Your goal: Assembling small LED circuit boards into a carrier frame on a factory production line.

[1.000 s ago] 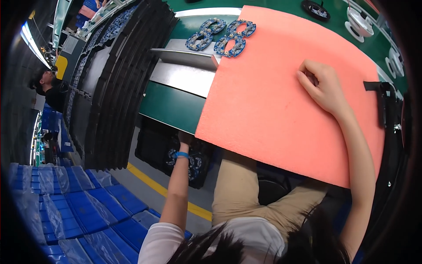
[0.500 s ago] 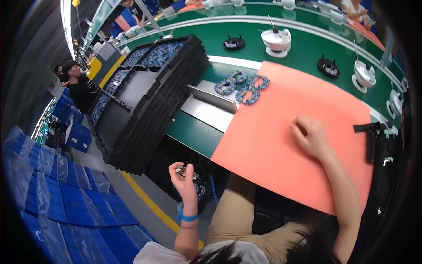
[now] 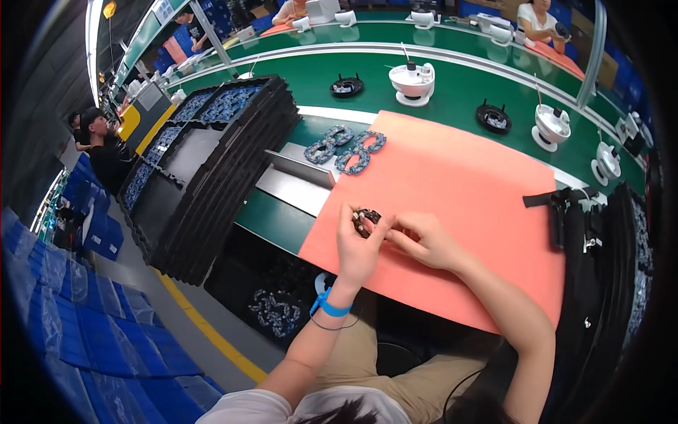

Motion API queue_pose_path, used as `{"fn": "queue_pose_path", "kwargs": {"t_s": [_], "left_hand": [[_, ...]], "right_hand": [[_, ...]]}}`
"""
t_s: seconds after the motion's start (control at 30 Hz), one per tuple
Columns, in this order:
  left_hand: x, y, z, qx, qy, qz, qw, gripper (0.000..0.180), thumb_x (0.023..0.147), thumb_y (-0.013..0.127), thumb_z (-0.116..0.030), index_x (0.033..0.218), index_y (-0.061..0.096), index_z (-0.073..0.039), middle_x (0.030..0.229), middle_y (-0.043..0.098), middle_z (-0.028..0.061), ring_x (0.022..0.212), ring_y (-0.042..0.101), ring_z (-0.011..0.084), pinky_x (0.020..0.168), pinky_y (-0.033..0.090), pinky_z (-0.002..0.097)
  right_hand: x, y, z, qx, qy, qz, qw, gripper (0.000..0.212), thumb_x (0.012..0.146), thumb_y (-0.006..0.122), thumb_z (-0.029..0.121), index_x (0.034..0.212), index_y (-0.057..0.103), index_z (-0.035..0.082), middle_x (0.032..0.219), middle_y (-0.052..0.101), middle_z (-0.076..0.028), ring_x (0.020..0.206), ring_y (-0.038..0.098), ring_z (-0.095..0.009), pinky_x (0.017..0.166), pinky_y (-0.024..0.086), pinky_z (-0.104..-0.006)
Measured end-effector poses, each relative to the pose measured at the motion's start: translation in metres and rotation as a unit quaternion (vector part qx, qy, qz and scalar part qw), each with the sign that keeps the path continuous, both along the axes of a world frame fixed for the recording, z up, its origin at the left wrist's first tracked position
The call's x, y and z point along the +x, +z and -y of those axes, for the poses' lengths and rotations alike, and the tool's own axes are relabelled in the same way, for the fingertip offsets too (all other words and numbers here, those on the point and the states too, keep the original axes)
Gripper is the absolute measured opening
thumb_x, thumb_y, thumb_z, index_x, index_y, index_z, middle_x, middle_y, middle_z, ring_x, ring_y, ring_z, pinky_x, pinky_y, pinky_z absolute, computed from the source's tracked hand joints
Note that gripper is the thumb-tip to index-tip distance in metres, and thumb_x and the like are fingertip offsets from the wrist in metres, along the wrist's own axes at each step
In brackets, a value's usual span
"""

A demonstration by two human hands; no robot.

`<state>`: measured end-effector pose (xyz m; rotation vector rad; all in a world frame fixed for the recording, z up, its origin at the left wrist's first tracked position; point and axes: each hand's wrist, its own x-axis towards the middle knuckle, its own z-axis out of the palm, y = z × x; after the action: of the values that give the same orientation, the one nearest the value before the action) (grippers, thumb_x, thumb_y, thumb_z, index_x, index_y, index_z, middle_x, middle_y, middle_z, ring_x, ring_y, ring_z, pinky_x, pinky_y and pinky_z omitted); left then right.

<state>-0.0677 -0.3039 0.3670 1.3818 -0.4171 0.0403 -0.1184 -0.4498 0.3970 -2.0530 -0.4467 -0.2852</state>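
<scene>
A small dark component point(image 3: 367, 218) sits pinched between the fingertips of both hands above the near-left part of the salmon-coloured mat point(image 3: 459, 205), just inside its left edge. The left hand point(image 3: 358, 247) closes thumb and fingers on the part from the left and below, while the right hand point(image 3: 422, 239) meets it from the right, its fingertips pressed against the piece; whether the right hand truly grips or only steadies it cannot be told. The part lies at the very tips of the fingers, not in either palm, raised slightly off or resting on the mat, which is unclear.

A blue wristband point(image 3: 328, 307) circles the left wrist. Farther up the mat, at its far-left corner, four blue-grey ring-shaped parts point(image 3: 344, 150) lie in a cluster, beside a tilted metal plate point(image 3: 300, 177) on the green workbench point(image 3: 452, 85). To the left stands a tall stack of black trays point(image 3: 205, 169), the top one holding more blue parts. White bowl-like fixtures point(image 3: 413, 79) and black round holders point(image 3: 347, 86) line the far edge of the bench.

The hold looks slight: with so small a piece caught only by fingertips close to the mat's left edge, a slip could likely send it off the mat and down toward the bin of parts point(image 3: 275, 311) below the bench.
</scene>
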Motion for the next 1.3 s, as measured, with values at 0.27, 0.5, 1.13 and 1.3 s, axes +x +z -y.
{"fn": "queue_pose_path", "kwargs": {"t_s": [0.27,0.5,1.13,1.3], "left_hand": [[-0.004,0.004,0.002,0.012,-0.015,-0.020,1.000,0.033,0.081,0.072,-0.011,0.086,0.040,-0.007,0.067,0.042,-0.0062,0.058,0.037,-0.0012,0.047,0.034,0.0153],[-0.002,-0.002,0.000,0.020,-0.008,-0.008,1.000,0.034,0.079,0.074,-0.013,0.082,0.041,-0.007,0.065,0.042,-0.0070,0.056,0.036,-0.0012,0.045,0.031,0.0151],[-0.002,0.005,0.004,0.083,0.017,0.009,0.996,0.032,0.082,0.071,-0.014,0.085,0.040,-0.006,0.066,0.044,-0.0054,0.056,0.039,0.0001,0.046,0.034,0.0163],[-0.004,0.008,-0.007,0.008,-0.051,-0.046,0.998,0.029,0.085,0.067,-0.012,0.084,0.039,-0.007,0.069,0.043,-0.0043,0.059,0.039,0.0006,0.048,0.034,0.0163]], "right_hand": [[0.000,-0.008,0.003,0.070,0.009,-0.046,0.996,0.017,0.087,0.056,0.014,0.087,0.062,-0.002,0.070,0.058,-0.014,0.060,0.052,-0.019,0.057,0.042,-0.0319],[-0.002,-0.012,0.001,0.090,0.004,-0.060,0.994,0.018,0.087,0.056,0.015,0.086,0.061,-0.002,0.068,0.057,-0.014,0.058,0.051,-0.019,0.056,0.042,-0.0316],[-0.002,-0.007,0.003,0.069,-0.003,-0.075,0.995,0.020,0.089,0.056,0.017,0.083,0.061,-0.001,0.065,0.058,-0.009,0.057,0.050,-0.013,0.054,0.040,-0.0289],[-0.001,-0.001,-0.001,0.044,0.022,-0.066,0.997,0.022,0.089,0.058,0.019,0.084,0.063,-0.001,0.073,0.063,-0.012,0.059,0.055,-0.018,0.057,0.043,-0.0301]]}}
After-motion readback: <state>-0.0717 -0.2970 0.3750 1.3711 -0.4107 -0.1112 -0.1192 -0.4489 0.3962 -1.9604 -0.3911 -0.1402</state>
